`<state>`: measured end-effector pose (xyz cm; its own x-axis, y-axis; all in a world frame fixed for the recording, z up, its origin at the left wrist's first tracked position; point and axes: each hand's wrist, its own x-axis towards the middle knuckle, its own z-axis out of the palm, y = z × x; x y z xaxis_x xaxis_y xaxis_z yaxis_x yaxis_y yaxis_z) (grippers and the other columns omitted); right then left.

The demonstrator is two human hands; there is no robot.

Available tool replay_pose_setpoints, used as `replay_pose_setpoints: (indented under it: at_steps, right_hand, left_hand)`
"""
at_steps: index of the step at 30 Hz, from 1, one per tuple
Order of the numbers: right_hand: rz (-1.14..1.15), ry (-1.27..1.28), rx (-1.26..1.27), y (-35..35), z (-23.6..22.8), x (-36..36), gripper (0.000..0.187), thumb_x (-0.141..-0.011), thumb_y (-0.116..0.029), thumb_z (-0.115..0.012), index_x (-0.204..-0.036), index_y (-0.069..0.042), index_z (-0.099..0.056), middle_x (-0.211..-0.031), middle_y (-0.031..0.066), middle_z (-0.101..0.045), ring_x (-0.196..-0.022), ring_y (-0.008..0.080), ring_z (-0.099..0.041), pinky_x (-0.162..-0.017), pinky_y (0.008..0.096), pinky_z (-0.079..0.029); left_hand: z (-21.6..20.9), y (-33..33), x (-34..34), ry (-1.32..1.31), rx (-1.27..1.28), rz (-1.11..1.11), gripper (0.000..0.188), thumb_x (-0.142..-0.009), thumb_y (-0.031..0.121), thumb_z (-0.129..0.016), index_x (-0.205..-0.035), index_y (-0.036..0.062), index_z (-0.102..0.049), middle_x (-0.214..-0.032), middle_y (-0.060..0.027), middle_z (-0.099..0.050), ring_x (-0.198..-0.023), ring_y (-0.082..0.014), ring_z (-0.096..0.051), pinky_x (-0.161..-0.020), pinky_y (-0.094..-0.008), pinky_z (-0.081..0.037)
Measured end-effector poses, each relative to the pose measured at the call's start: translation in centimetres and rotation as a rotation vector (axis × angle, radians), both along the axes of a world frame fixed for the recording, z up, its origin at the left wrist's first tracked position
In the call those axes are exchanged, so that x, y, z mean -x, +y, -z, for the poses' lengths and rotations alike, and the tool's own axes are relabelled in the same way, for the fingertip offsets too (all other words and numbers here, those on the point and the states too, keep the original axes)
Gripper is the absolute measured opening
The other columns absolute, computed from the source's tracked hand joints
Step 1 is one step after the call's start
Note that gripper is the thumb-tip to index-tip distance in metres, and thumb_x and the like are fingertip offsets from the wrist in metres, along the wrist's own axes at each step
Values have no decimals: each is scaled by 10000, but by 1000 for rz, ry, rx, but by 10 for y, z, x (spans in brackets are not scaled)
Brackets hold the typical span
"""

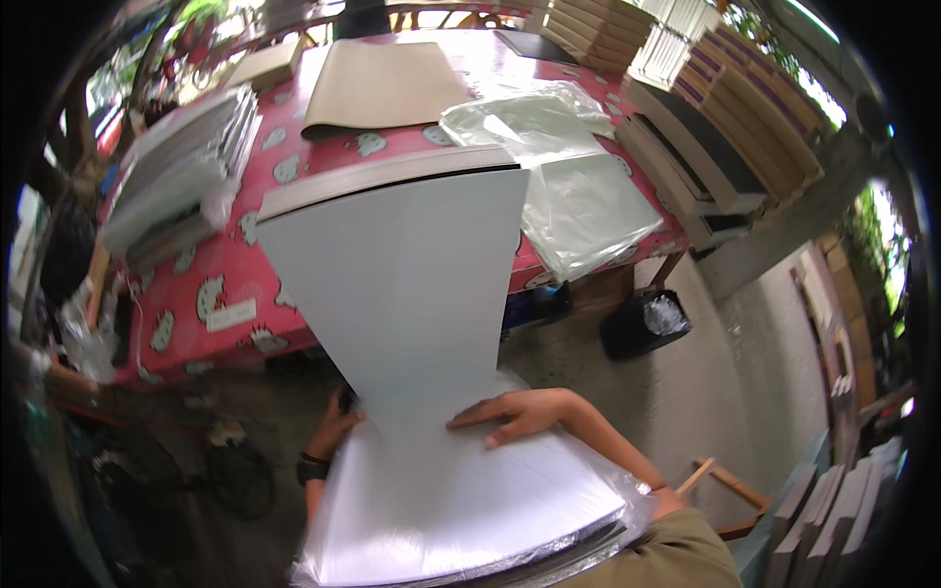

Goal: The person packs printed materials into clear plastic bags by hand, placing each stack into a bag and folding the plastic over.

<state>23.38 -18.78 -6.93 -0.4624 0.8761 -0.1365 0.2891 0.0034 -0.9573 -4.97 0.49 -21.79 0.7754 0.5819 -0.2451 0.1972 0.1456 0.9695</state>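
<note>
White Panel [397,274] Reaches From Lap to Pink Table [184,309]

The long white panel stretches between the person's lap and the table, its far end over the printed cloth and its near end meeting a plastic-covered stack [461,514] on the lap. Whether the far end rests on the table or is held above it cannot be told. The panel screens the middle of the table's near edge and part of the floor beneath.

The right hand [520,414] lies palm down on the white surface, fingers extended and thumb set apart. The left hand [334,431] is at the opposite edge, a dark band [312,470] on its wrist; its fingertips are partly hidden, so whether they pinch anything cannot be told.

Beyond the panel, a brown sheet [387,83] lies on the cloth, with clear plastic bags [588,201] to its right, just beside the panel's far corner. A wrapped stack [181,167] occupies the table's left side. Cardboard boxes [755,127] crowd the right end. On the floor, a black bin [637,328] stands near the table's right corner, and a wooden frame [730,485] lies nearer the person.
</note>
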Motion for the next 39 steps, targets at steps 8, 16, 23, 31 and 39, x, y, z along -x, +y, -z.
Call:
replay_pose_setpoints:
  at_steps: [8, 16, 23, 31, 39]
  right_hand:
    - [1115, -73, -330, 24, -7, -98, 143, -779, -122, -552, -744, 4, -608, -647, 50, -592, -561, 73, -538, -485, 250, -417]
    - [1368, -891, -297, 101, 8, -227, 183, -702, -174, -558, -791, -24, -614, -757, 170, -608, -728, 316, -587, -709, 370, -464]
    - [1772, -320, -792, 90, -50, -248, 202, -837, -226, -473, -802, -35, -530, -703, 102, -599, -662, 268, -574, -610, 369, -448]
    - [1639, -786, -311, 105, -9, -230, 219, -715, -267, -574, -775, -62, -620, -795, 126, -610, -811, 286, -573, -740, 398, -439]
    - [938, -327, -493, 44, -108, -87, 127, -844, -110, -449, -893, -8, -508, -735, 91, -562, -630, 167, -537, -580, 271, -433]
  left_hand:
    - [34, 9, 10, 125, -133, -152, 517, -741, 137, -589, -1186, -9, -371, -1173, -122, -419, -1059, -212, -406, -908, -310, -322]
    - [-25, 18, 16, -156, -58, -918, 323, -750, 58, -550, -1067, 43, -489, -986, -34, -508, -848, -112, -492, -691, -233, -423]
    - [-152, 23, 28, -373, -377, -1013, 241, -751, 11, -516, -988, 54, -508, -926, -10, -504, -808, -85, -471, -709, -211, -385]
    - [-232, 8, -42, -402, -745, -581, 198, -732, -7, -534, -923, 39, -516, -1020, -43, -467, -843, -91, -451, -718, -224, -377]
    - [-271, -16, -34, -539, -1116, -441, 405, -712, 236, -660, -1013, 40, -474, -1054, -82, -461, -907, -179, -452, -802, -311, -367]
